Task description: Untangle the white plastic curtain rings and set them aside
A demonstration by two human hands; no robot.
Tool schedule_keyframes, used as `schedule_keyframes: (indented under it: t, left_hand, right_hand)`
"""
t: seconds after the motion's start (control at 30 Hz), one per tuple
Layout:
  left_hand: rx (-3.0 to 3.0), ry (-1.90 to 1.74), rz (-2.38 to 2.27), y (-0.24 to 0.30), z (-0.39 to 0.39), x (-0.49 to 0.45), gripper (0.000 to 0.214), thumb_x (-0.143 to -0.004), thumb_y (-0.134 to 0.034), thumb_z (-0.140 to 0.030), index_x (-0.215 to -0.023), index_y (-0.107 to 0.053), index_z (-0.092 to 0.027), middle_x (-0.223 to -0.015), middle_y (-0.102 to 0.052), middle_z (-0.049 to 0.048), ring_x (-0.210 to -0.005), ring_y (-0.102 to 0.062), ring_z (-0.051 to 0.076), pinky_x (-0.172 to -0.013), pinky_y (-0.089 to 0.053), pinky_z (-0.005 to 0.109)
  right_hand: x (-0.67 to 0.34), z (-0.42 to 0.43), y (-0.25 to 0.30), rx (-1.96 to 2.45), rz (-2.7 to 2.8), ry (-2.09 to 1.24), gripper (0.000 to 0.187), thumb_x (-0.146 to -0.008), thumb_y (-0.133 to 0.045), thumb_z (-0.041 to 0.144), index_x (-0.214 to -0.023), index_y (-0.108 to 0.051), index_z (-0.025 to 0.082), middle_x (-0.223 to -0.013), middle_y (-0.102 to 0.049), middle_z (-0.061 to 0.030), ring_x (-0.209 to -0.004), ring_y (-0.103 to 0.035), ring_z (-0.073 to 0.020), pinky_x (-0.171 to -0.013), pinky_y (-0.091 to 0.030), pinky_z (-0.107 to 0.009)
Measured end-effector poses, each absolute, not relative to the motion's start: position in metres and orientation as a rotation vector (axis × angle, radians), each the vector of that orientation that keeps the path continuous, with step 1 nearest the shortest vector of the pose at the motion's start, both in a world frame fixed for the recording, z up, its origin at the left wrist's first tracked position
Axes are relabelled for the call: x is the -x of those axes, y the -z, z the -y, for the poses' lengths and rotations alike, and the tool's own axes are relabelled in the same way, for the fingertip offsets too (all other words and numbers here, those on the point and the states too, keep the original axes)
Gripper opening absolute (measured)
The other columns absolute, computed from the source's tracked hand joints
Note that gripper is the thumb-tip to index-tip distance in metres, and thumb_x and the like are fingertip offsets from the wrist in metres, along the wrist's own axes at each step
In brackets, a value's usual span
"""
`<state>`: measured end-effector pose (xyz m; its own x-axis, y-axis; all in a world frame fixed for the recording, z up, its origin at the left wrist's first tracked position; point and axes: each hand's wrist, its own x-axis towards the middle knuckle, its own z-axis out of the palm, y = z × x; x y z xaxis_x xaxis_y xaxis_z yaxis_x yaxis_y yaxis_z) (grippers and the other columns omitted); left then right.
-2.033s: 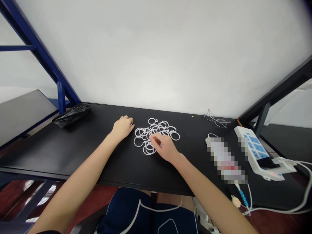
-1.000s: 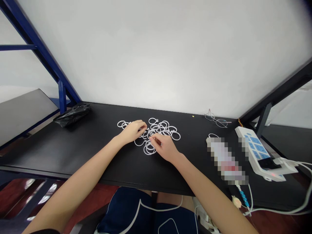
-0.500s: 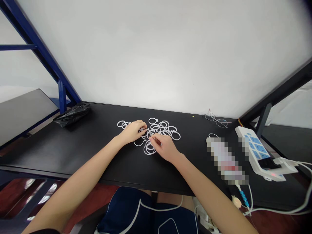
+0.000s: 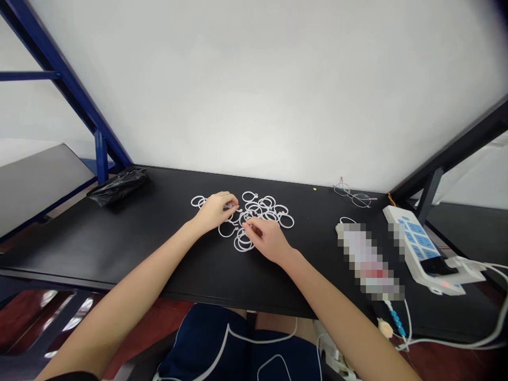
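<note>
A pile of several white plastic rings (image 4: 265,210) lies on the black table (image 4: 159,243). My left hand (image 4: 214,210) rests at the pile's left edge with its fingertips pinched on one white ring. Just left of that hand lies a separate white ring (image 4: 197,201). My right hand (image 4: 268,238) sits at the pile's near side, fingers curled and pinched on a ring in the pile.
A crumpled black bag (image 4: 117,186) lies at the far left. Glasses (image 4: 353,196) lie at the back right. A white power strip (image 4: 420,248) with cables (image 4: 492,328) and a blurred white object (image 4: 369,259) take up the right side. A blue steel frame (image 4: 75,100) rises at the left.
My left hand came from the table left of the pile to the pile's edge, leaving a ring behind at the left, and has now lifted a ring slightly. The right hand stayed put.
</note>
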<state>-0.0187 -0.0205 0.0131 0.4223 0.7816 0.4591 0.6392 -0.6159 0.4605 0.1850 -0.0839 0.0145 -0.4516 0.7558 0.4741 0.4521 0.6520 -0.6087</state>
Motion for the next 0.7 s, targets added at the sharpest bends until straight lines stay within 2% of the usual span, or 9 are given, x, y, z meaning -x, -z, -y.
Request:
schedule_keyframes:
  t: [0.17,0.33,0.7]
  left_hand:
    - [-2.342,-1.157,-1.237,-0.0163,0.0219,0.0164,0.011,-0.086,-0.06,-0.026,-0.079,-0.064,-0.018,-0.078,-0.065,0.0027,-0.071,-0.059,0.015,-0.066,-0.048,0.027]
    - [-2.191,-1.29,-1.27,-0.0188,0.0225,0.0151,0.012,-0.084,-0.063,-0.029,-0.08,-0.066,-0.018,-0.078,-0.067,0.0025,-0.073,-0.062,0.015,-0.067,-0.051,0.026]
    - [-1.897,-1.328,-1.2,-0.0209,0.024,0.0116,0.023,-0.081,-0.068,-0.039,-0.082,-0.067,-0.016,-0.081,-0.068,0.0051,-0.075,-0.065,0.016,-0.058,-0.05,0.023]
  right_hand:
    - [-0.1851,0.0835,-0.0148,0.934,2.12,-0.515,0.023,-0.094,-0.047,0.026,-0.073,-0.053,0.019,-0.055,-0.042,0.0056,-0.048,-0.038,-0.0088,-0.054,-0.032,-0.022]
    - [-0.1854,0.0835,-0.0158,0.945,2.128,-0.523,0.024,-0.095,-0.047,0.026,-0.073,-0.054,0.019,-0.054,-0.042,0.0057,-0.048,-0.037,-0.0091,-0.054,-0.032,-0.022]
    - [-0.1852,0.084,-0.0154,0.962,2.147,-0.524,0.026,-0.095,-0.047,0.027,-0.072,-0.056,0.019,-0.053,-0.044,0.0054,-0.047,-0.039,-0.0095,-0.054,-0.032,-0.022]
